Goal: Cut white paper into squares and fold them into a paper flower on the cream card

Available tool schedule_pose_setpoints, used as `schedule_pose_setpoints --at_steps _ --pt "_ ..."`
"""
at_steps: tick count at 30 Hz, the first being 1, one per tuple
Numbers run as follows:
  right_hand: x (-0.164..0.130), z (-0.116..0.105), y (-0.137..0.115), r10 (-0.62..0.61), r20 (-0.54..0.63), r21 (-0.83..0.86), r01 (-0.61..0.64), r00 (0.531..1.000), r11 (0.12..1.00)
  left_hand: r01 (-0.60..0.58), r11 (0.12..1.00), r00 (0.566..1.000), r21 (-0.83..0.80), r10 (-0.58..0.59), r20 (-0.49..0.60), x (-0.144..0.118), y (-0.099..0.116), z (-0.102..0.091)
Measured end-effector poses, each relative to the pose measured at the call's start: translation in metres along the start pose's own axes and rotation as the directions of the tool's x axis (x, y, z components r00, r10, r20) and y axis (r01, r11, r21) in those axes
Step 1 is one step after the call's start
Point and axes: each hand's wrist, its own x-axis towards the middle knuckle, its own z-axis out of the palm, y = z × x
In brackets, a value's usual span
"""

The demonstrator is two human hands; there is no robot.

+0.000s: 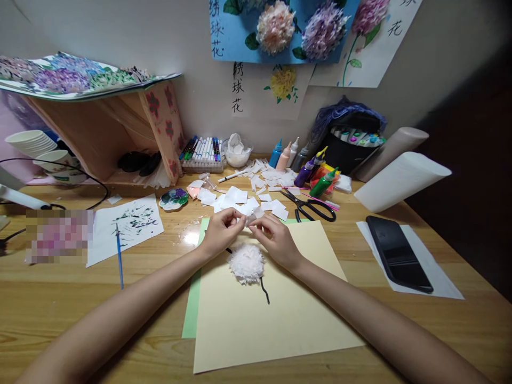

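Both hands meet above the far part of a pale yellow sheet point(296, 314), pinching a small piece of white paper point(251, 217) between their fingertips. My left hand point(222, 230) grips its left side, and my right hand point(278, 239) has its thumb and fingers closed at the right side. Just below them, a round, ruffled white paper flower point(247, 263) lies on the sheet, with a dark drawn stem point(264, 290) running down from it. Beyond my fingers lie several loose white paper squares point(236, 196). A green sheet point(192, 312) shows under the yellow one.
Black scissors point(310, 205) lie behind my right hand, near paint bottles point(323, 183). A phone point(396, 253) rests at the right. A blue brush point(119, 261) crosses a paint-marked sheet point(146, 213) at the left. Markers point(204, 150) and a white bowl point(237, 154) stand by the wall.
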Motion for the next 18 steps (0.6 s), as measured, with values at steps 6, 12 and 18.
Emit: schedule_pose_setpoints --at_steps 6,12,18 --pt "0.0006 -0.0001 0.0027 0.038 -0.005 0.081 -0.038 0.999 0.996 -0.009 0.999 0.999 0.037 0.007 0.047 0.0002 -0.0021 0.0008" --pt "0.0021 -0.0008 0.0078 0.129 0.035 0.239 -0.133 0.991 0.962 -0.046 0.995 0.998 0.087 0.042 0.046 -0.0001 -0.0032 0.0005" --pt "0.0049 -0.0008 0.0091 0.200 0.080 0.363 -0.215 0.977 0.907 -0.045 0.993 0.999 0.107 0.042 0.036 -0.0003 -0.0043 0.0008"
